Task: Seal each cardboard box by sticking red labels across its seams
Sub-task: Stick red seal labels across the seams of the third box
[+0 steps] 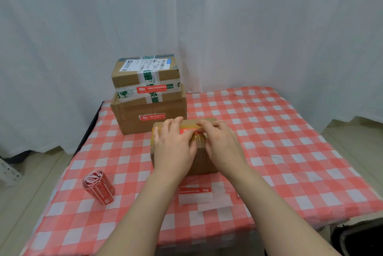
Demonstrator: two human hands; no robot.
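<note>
A small cardboard box (202, 158) stands in the middle of the table. A red label (187, 131) lies across its top seam. My left hand (176, 143) lies flat on the box top, its straight fingers pressing the label's left part. My right hand (221, 141) rests on the right side of the top, its fingertips pressing down on the label's right end. Behind stand two stacked boxes, the upper one (145, 77) and the lower one (148, 114), each bearing a red label.
A roll of red labels (99, 187) lies on the checked tablecloth (290, 152) at the front left. One loose red label on white backing paper (195, 194) lies near the front edge. White curtains hang behind the table.
</note>
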